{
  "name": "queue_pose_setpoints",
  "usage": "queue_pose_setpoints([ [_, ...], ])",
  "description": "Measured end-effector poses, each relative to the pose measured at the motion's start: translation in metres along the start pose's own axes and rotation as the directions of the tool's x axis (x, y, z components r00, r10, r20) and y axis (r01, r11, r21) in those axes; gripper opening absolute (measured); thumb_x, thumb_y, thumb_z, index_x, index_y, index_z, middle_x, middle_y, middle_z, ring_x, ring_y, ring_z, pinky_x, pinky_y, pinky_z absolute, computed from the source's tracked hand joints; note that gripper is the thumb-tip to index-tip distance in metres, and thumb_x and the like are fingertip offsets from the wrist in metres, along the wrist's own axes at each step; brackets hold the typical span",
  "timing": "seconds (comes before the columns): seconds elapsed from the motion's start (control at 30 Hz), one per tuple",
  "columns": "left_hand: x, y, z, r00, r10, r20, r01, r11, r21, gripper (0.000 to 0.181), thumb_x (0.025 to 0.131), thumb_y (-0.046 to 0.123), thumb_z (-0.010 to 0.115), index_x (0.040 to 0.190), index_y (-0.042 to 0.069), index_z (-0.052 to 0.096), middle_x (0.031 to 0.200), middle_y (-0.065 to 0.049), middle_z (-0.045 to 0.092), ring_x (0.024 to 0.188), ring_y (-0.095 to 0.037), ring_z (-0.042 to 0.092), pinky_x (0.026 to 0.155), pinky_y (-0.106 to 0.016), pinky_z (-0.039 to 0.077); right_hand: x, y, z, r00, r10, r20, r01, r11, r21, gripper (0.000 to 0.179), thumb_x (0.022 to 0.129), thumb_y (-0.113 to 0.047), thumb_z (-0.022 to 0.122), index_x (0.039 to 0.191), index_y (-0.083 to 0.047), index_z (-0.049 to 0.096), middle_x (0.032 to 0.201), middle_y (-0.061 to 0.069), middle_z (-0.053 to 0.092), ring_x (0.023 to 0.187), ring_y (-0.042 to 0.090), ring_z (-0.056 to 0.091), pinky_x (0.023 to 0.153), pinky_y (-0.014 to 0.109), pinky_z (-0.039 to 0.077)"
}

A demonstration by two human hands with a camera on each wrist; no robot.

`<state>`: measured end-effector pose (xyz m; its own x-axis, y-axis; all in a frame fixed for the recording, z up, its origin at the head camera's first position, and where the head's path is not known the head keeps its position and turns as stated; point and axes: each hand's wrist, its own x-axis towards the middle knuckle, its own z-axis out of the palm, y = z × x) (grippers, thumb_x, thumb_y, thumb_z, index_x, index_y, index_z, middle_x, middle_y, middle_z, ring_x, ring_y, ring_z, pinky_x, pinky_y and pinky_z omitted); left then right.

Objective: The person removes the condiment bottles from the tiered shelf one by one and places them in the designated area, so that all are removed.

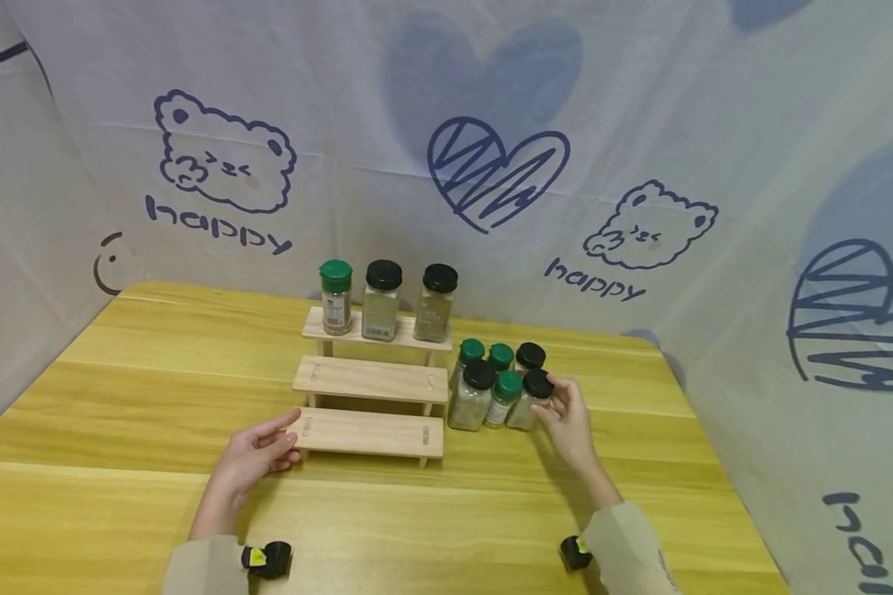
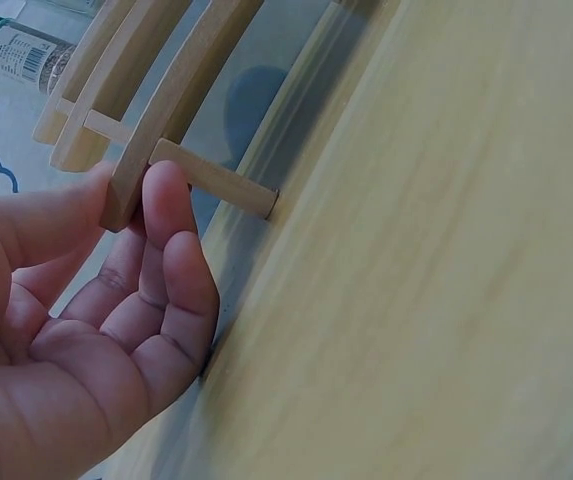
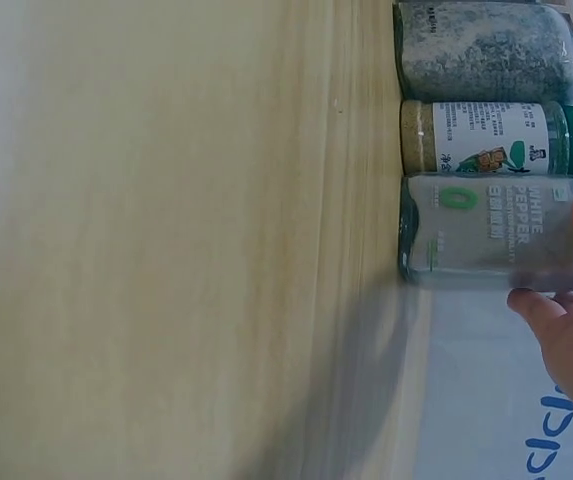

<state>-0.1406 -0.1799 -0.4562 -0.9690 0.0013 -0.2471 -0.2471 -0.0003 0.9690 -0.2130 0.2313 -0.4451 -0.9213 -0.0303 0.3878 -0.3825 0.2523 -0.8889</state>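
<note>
A three-step wooden spice rack [image 1: 372,434] stands on the table, its bottom step nearest. My left hand [image 1: 256,450] pinches the left end of that bottom step, thumb and fingers on opposite faces of the board [image 2: 126,195]. Right of the rack, my right hand [image 1: 568,420] holds a white pepper jar [image 3: 496,230] near its black lid [image 1: 539,383]. This jar is upright at the front right corner of a close group of spice jars. Next to it are a green-capped jar [image 3: 491,138] and a black-lidded jar [image 3: 491,50] of greyish contents.
On the rack's top step stand a green-capped jar [image 1: 336,297] and two black-lidded jars [image 1: 382,302]. Behind the front jars are two more green caps [image 1: 501,356] and a black lid [image 1: 531,356]. A printed cloth [image 1: 491,83] hangs behind the wooden table [image 1: 417,537].
</note>
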Motion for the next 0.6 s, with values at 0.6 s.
queue_pose_setpoints([
  [0.6, 0.0, -0.001, -0.001, 1.0, 0.001, 0.003, -0.001, 1.0, -0.011, 0.046, 0.091, 0.009, 0.051, 0.134, -0.001, 0.036, 0.084, -0.001, 0.059, 0.07, -0.011, 0.06, 0.065, -0.024, 0.05, -0.014, -0.034, 0.004, 0.983, -0.043, -0.181, 0.032, 0.998, -0.058, 0.034, 0.077, 0.014, 0.06, 0.108, 0.019, 0.046, 0.106, 0.031, 0.049, 0.096, 0.04, 0.047, 0.072, 0.018, 0.045],
])
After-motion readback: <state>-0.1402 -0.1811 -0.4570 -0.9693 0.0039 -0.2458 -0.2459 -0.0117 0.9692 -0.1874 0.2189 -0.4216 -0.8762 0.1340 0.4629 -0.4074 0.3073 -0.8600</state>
